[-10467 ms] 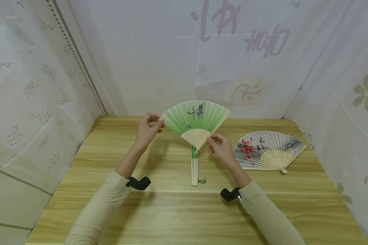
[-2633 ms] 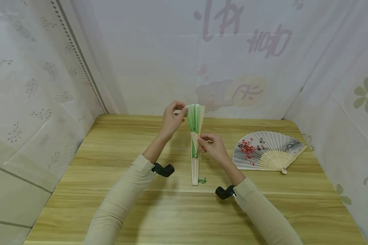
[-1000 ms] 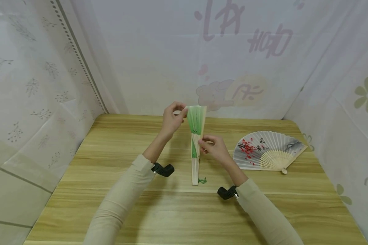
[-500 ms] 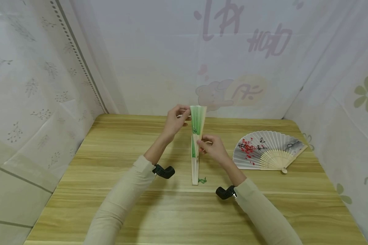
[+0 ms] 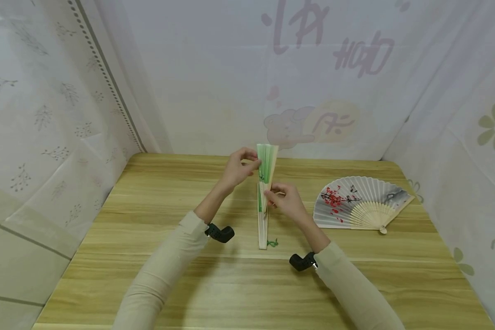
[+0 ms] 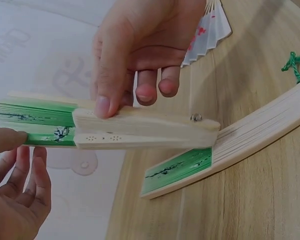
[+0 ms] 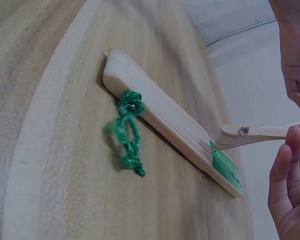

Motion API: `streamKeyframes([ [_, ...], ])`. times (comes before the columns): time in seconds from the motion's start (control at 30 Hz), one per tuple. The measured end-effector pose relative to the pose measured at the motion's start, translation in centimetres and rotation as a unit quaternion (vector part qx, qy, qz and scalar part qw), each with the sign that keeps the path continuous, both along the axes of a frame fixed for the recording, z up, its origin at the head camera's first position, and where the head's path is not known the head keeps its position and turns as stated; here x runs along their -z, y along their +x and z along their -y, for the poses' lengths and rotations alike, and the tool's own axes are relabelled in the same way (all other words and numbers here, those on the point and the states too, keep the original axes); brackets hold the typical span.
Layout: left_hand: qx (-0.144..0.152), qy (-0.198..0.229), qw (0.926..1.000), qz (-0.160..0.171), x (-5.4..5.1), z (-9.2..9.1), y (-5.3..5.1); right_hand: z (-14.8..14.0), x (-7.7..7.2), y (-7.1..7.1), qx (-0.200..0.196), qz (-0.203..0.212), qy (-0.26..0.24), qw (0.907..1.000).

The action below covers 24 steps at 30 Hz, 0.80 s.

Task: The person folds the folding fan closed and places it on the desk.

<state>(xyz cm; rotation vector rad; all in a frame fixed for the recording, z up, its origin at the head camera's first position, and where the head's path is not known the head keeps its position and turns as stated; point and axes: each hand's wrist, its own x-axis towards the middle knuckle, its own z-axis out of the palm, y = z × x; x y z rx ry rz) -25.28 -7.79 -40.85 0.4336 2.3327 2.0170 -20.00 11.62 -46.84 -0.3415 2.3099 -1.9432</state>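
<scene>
A nearly folded green fan [image 5: 266,162] is held up above the table, narrow and slightly spread at its top. The left hand [image 5: 240,169] touches its left edge near the top, thumb and fingers at the green leaf in the left wrist view. Lower down, the right hand [image 5: 288,199] pinches the pale ribs [image 6: 115,131]. Below lies a second, folded green fan [image 5: 262,231] on the table, partly hidden behind the held one. Its green cord [image 7: 127,132] hangs loose at the rivet end in the right wrist view.
On the right of the wooden table [image 5: 239,293] lies a spread grey-white fan [image 5: 360,201] with red blossoms. Patterned cloths [image 5: 189,82] hang behind the table and on both sides. Each wrist bears a black device [image 5: 220,233].
The held fan was wide open at first and is now almost folded. The left hand has come right with its edge, and in the last moments has slid a little down it.
</scene>
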Motion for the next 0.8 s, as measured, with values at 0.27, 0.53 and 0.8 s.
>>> streamKeyframes([
  [0.27,-0.011,-0.017,0.9995,-0.025,0.0,0.1,0.0,-0.2,-0.8,0.7,-0.01,-0.004,-0.003,0.9999],
  [0.53,-0.018,-0.004,0.9996,-0.022,0.0,-0.1,0.1,-0.1,-1.0,0.6,-0.016,-0.013,0.012,0.9997],
  [0.8,-0.015,0.017,0.9997,0.003,0.3,-0.1,0.2,0.1,-1.1,0.5,-0.008,-0.017,0.028,0.9994],
])
